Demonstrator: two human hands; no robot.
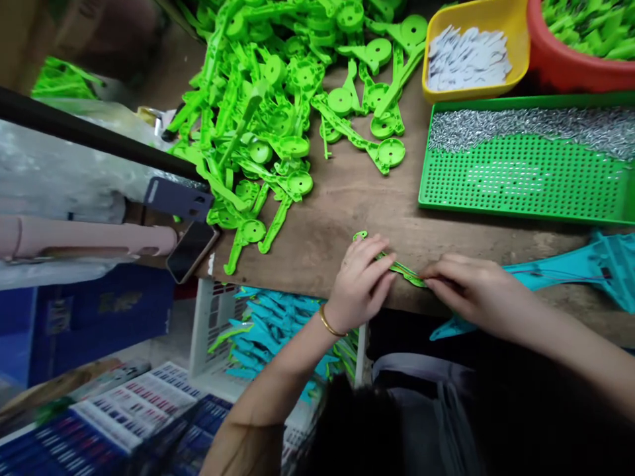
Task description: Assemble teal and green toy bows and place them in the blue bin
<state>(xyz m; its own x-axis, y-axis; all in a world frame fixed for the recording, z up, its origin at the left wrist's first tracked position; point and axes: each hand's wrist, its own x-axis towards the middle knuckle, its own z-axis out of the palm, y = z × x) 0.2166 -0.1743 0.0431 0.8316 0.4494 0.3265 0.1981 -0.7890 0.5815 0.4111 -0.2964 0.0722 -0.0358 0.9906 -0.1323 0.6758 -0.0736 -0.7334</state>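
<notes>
My left hand (361,281), with a gold bangle at the wrist, is closed around a slim bright green plastic part (409,272) just above the table's front edge. Its hooked far end sticks out beyond the fingers. Thin reddish wires seem to run along it. At the part's right end, my right hand (464,287) is closed in a pinch; whether it also grips a wire is hidden. Behind and under the right hand lies a turquoise plastic part (550,270) with thin dark wires along it.
Green plastic parts (278,119) are heaped at the back. To the right stand a green perforated tray (516,192) of small metal pins, a yellow bin (431,79) of white pieces and a red tub (555,63). Lower left, a white crate (201,330) holds turquoise parts; a phone (191,251) lies nearby.
</notes>
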